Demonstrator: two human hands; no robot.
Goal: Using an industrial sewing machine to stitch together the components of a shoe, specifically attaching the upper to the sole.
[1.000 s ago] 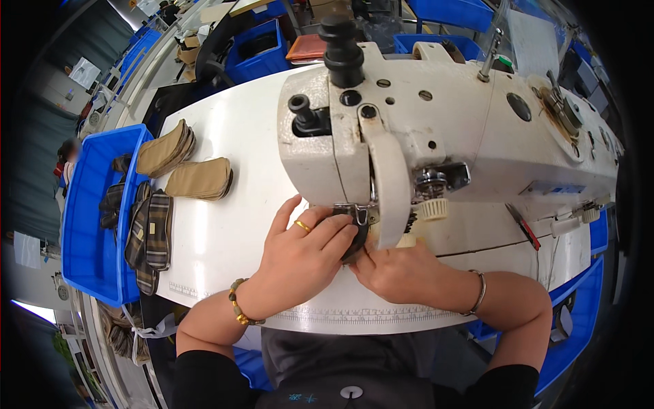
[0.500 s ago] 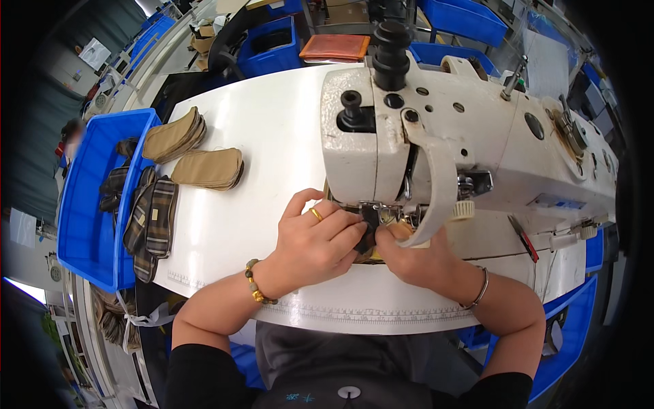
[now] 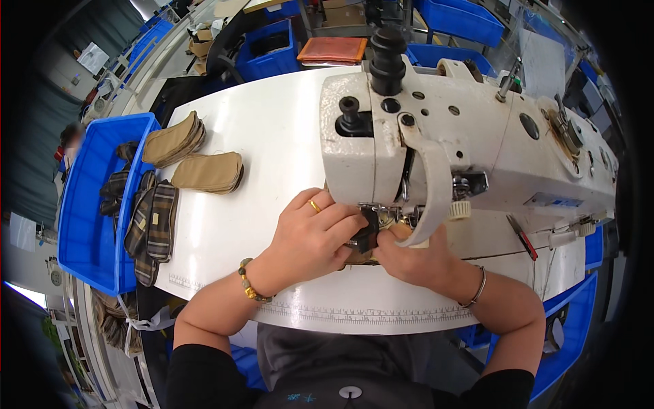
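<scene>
Under the head of a white sewing machine [image 3: 349, 162], a small dark fabric piece [image 3: 368, 237] lies at the presser foot. What looks like zipper teeth shows along its near left side. My left hand [image 3: 310, 235] grips it from the left, fingers bent and pressed together. From the right, my right hand [image 3: 417, 258] pinches its edge close to the needle area, with a bit of tan cloth by the fingertips. The machine's curved white guard partly covers those fingertips, and much of the piece is hidden by both hands.
Two stacks of tan fabric pieces [image 3: 208, 172] lie left on the white table [image 3: 272, 129]. Beyond them is a blue bin [image 3: 92, 204], with plaid pouches [image 3: 160, 221] hanging over its rim. Red-handled snippers [image 3: 523, 238] lie right. A printed ruler [image 3: 340, 315] follows the near edge.
My left hand has shifted slightly, and more of the dark fabric piece, with its zipper-like edge, shows between the hands. My right hand stays nearly in place.
</scene>
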